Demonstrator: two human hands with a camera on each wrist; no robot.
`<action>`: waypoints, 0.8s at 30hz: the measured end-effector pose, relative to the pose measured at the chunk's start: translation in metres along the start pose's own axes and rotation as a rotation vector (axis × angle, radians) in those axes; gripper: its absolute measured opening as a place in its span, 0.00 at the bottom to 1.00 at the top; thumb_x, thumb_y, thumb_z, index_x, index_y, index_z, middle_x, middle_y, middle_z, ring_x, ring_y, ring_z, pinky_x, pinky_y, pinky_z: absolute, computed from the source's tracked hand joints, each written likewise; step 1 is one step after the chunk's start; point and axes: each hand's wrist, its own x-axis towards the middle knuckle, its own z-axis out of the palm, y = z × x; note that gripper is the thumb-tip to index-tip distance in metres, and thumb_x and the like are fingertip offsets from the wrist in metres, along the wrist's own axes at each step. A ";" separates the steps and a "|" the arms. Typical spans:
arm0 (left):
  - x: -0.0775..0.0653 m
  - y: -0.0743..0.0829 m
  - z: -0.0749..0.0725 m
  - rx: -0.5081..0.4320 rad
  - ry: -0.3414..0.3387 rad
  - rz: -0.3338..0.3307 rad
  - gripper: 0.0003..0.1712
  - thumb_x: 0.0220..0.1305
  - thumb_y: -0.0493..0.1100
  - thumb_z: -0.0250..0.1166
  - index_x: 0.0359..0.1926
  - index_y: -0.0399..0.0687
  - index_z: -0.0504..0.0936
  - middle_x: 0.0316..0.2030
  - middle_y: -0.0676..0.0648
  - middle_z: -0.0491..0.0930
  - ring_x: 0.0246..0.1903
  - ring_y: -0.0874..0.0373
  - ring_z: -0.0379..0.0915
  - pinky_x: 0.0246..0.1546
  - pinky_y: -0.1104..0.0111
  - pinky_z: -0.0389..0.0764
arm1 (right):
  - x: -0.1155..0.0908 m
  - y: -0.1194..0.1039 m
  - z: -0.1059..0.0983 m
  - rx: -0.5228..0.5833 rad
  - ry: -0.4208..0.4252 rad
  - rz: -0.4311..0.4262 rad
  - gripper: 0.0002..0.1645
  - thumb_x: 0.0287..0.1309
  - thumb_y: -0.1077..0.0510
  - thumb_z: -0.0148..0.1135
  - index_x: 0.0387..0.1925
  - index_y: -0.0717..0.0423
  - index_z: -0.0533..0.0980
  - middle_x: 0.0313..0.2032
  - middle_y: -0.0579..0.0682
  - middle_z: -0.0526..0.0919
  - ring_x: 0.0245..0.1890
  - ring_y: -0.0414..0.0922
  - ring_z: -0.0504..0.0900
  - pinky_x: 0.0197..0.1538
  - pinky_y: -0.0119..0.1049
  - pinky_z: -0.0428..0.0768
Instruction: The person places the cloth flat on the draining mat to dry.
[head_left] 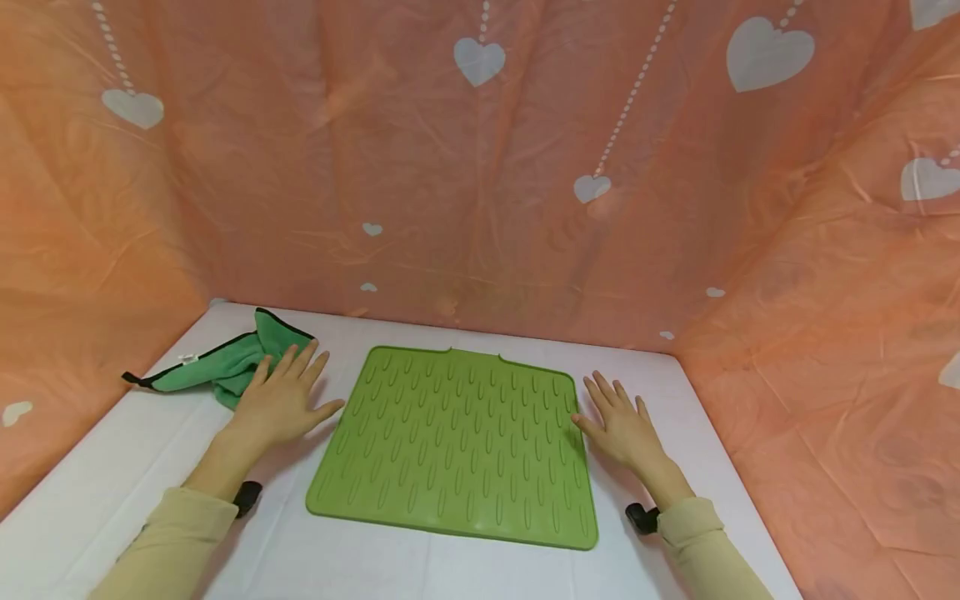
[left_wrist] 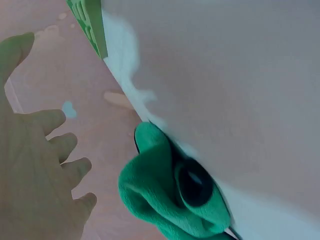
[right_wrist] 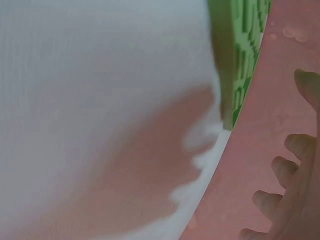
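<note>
A flat green mat point(head_left: 457, 442) with rows of raised oval ridges lies on the white table in the head view. My left hand point(head_left: 277, 408) is held with fingers spread left of the mat, overlapping a crumpled green cloth point(head_left: 232, 362) with black edging. In the left wrist view the hand point(left_wrist: 40, 165) is apart from the cloth point(left_wrist: 155, 185). My right hand point(head_left: 621, 427) spreads its fingers by the mat's right edge, its thumb overlapping that edge in the head view. The right wrist view shows this hand point(right_wrist: 295, 180) raised, casting a shadow on the table. Neither hand holds anything.
The white-covered table point(head_left: 360, 567) is enclosed by an orange curtain point(head_left: 450, 167) printed with pale hearts, at the back and both sides. A black wrist device point(head_left: 247, 497) sits at the left wrist, and another black device point(head_left: 642, 518) at the right.
</note>
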 end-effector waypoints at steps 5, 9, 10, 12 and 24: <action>-0.002 -0.016 -0.006 0.014 -0.001 -0.001 0.54 0.73 0.70 0.57 0.81 0.36 0.54 0.80 0.31 0.47 0.78 0.27 0.41 0.73 0.30 0.42 | -0.005 -0.008 -0.002 0.030 0.018 -0.050 0.46 0.74 0.39 0.58 0.81 0.57 0.57 0.80 0.59 0.57 0.76 0.69 0.57 0.72 0.75 0.52; -0.002 -0.036 -0.008 0.034 0.004 0.009 0.53 0.73 0.69 0.58 0.81 0.35 0.55 0.80 0.31 0.47 0.77 0.26 0.40 0.72 0.30 0.41 | -0.010 -0.017 0.001 0.045 0.015 -0.096 0.46 0.72 0.41 0.61 0.80 0.60 0.59 0.79 0.59 0.58 0.76 0.68 0.58 0.72 0.74 0.54; -0.002 -0.041 -0.008 0.039 0.004 0.012 0.53 0.73 0.68 0.59 0.80 0.35 0.55 0.80 0.31 0.47 0.77 0.26 0.40 0.72 0.30 0.41 | -0.012 -0.019 0.002 0.052 0.010 -0.108 0.46 0.72 0.41 0.62 0.79 0.61 0.60 0.79 0.60 0.58 0.76 0.68 0.58 0.72 0.74 0.55; -0.001 -0.049 -0.009 0.054 0.006 0.021 0.53 0.73 0.67 0.60 0.80 0.34 0.56 0.80 0.31 0.47 0.77 0.25 0.40 0.72 0.29 0.42 | -0.015 -0.023 0.005 0.061 -0.008 -0.134 0.46 0.71 0.41 0.62 0.79 0.61 0.61 0.79 0.60 0.59 0.76 0.68 0.58 0.72 0.73 0.56; 0.013 -0.087 -0.006 0.125 -0.024 0.065 0.51 0.72 0.65 0.62 0.80 0.36 0.58 0.79 0.28 0.48 0.76 0.24 0.42 0.70 0.27 0.45 | -0.030 -0.037 0.021 0.108 -0.203 -0.296 0.46 0.75 0.35 0.55 0.80 0.57 0.59 0.80 0.58 0.55 0.78 0.67 0.53 0.73 0.70 0.57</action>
